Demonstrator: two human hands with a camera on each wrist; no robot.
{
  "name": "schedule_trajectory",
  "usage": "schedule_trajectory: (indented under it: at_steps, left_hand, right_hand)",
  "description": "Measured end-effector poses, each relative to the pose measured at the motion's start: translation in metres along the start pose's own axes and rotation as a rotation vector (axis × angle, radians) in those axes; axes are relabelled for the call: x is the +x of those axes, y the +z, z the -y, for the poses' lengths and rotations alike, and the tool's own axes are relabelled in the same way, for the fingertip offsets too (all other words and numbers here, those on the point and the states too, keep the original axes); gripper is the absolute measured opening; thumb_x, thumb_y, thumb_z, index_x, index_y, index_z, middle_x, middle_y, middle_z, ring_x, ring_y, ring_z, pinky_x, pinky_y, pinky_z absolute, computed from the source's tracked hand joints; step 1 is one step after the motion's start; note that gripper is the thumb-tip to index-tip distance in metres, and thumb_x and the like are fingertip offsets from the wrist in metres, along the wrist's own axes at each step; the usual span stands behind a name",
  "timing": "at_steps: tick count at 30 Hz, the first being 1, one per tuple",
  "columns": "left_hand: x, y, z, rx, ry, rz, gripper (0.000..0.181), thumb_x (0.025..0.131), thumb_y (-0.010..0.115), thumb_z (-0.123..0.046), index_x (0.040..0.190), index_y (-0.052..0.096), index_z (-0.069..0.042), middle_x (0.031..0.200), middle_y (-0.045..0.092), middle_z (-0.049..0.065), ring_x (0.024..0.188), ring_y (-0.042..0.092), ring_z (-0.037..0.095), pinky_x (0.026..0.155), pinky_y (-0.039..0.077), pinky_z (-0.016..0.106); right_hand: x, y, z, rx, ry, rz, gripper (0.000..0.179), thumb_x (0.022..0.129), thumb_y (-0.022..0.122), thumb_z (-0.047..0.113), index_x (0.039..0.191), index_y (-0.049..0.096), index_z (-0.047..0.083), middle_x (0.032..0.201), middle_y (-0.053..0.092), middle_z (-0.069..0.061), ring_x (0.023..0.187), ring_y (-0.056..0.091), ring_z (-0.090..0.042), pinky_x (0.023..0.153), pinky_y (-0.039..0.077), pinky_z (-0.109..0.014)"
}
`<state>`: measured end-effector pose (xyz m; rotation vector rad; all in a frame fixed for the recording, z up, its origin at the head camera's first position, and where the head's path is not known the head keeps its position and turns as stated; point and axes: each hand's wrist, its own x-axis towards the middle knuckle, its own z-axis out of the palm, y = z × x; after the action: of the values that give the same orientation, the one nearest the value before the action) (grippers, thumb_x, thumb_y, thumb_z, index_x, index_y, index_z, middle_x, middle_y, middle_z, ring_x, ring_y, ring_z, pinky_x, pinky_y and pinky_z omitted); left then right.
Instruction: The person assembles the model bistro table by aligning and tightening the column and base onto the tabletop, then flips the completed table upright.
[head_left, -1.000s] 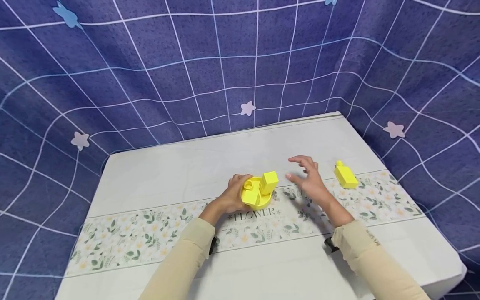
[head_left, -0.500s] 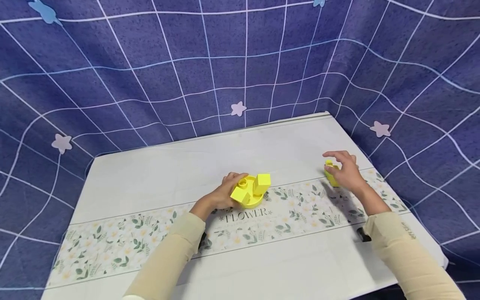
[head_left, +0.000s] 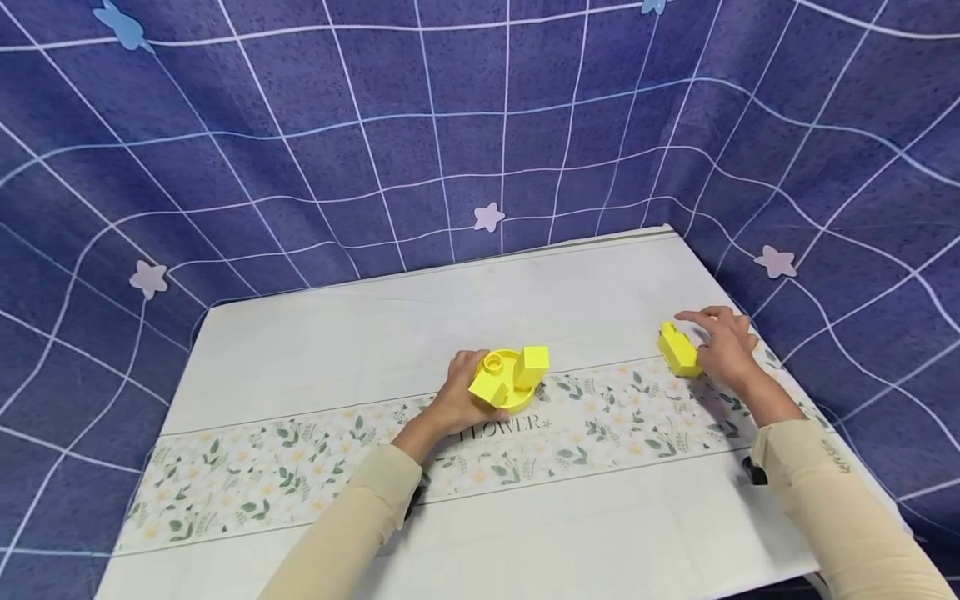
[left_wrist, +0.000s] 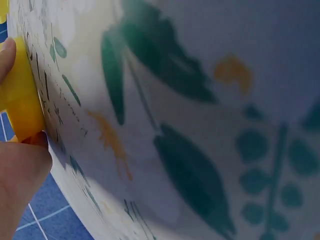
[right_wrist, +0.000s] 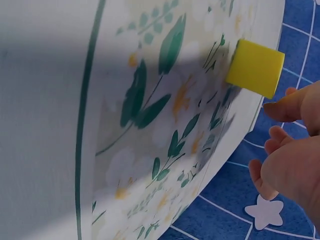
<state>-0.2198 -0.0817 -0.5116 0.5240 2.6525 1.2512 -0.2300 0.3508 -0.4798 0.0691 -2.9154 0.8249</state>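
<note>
My left hand grips the left side of a round yellow base with a raised rim. On this base stand a tall yellow block, a second yellow block leaning toward the palm, and a short hollow yellow peg. The left wrist view shows the thumb and a finger on the base's yellow wall. Farther right, a loose yellow block with a narrow knob lies on the cloth. My right hand is just right of it, its fingers loosely bent and holding nothing.
A white tablecloth with a printed flower band covers the table. Behind and to the right hangs a blue curtain with a white grid and stars. The table's right edge runs close to the right hand.
My right hand has moved right from near the base, passed over the loose block, and is now at its right side. The left hand keeps its grip on the base.
</note>
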Motion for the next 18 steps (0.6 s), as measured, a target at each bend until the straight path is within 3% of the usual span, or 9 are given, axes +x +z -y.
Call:
schedule_trajectory:
  at_steps: [8,18]
  left_hand:
    - [0.004,-0.001,0.004,0.003,0.025,0.014,0.100,0.055,0.095,-0.031,0.142,0.045,-0.021,0.130,0.042,-0.001,0.122,0.037,0.016,0.111,0.028,0.042]
    - [0.011,-0.011,-0.001,-0.041,0.024,0.088,0.108,0.056,0.095,-0.020,0.148,0.039,-0.016,0.131,0.040,0.005,0.125,0.035,0.023,0.112,0.026,0.047]
  right_hand:
    - [-0.004,0.003,-0.004,-0.096,-0.144,0.009,0.075,0.061,0.048,-0.021,0.126,0.063,0.012,0.141,0.031,-0.026,0.111,0.026,-0.050,0.073,0.020,-0.058]
    - [-0.014,0.007,0.004,-0.147,-0.220,0.038,0.075,0.062,0.044,-0.023,0.126,0.064,0.014,0.143,0.030,-0.022,0.107,0.028,-0.047,0.073,0.017,-0.056]
